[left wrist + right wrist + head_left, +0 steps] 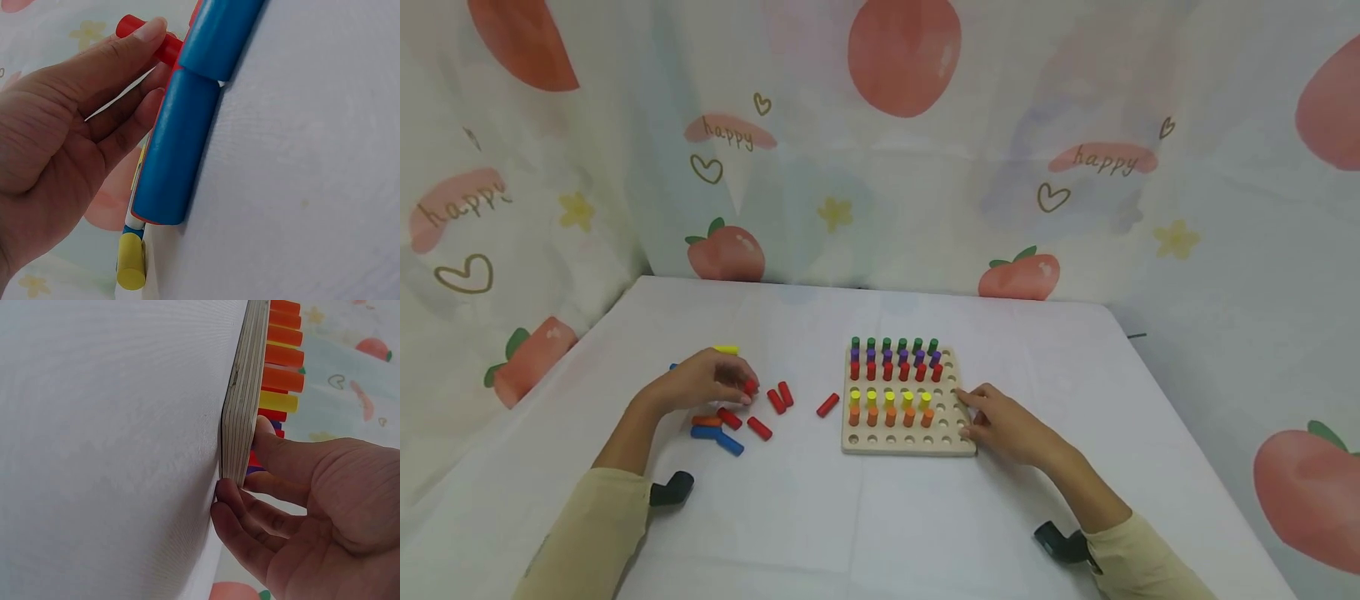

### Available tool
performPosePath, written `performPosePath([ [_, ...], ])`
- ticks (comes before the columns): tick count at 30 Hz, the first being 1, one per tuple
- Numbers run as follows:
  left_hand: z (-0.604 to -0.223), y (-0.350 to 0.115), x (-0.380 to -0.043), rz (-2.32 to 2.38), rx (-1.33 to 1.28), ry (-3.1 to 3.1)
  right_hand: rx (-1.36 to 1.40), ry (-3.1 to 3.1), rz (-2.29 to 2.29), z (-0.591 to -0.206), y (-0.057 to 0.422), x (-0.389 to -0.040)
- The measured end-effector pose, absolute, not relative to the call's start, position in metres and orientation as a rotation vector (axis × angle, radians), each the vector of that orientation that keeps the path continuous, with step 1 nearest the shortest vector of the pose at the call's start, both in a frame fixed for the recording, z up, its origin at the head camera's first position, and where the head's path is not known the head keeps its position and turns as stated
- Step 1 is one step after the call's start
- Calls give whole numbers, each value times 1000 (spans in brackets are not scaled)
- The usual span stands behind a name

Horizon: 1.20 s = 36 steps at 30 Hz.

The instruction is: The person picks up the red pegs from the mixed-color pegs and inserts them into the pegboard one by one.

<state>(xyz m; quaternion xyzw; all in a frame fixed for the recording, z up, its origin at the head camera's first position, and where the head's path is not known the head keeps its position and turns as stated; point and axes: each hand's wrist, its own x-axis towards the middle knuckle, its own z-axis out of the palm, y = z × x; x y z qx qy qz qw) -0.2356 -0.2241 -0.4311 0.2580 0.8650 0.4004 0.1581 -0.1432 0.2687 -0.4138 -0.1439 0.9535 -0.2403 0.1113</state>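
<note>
My left hand [700, 382] pinches a red peg [130, 26] between thumb and fingers, just above the loose pegs on the left of the table. To the right lies a square wooden pegboard [917, 447]. Upright pegs fill parts of it in rows: green, purple and red at the back, then yellow [890, 399] and orange [891, 416] nearer the front. Its front row shows bare holes. My right hand [1011, 427] grips the board's right edge, the thumb on top and the other fingers against the side, as the right wrist view shows.
Several loose red pegs [760, 428] lie between the left hand and the board. Blue pegs [729, 443] and an orange peg [706, 422] lie nearer the left wrist; a yellow peg [727, 350] lies behind the hand. White cloth covers the table [910, 525], with a printed curtain [880, 183] around it.
</note>
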Motion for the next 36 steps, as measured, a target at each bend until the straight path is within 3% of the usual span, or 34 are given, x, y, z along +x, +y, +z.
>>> performPosePath([
  [36, -418, -189, -239, 1266, 827, 2492, -479, 2800, -687, -416, 272, -146],
])
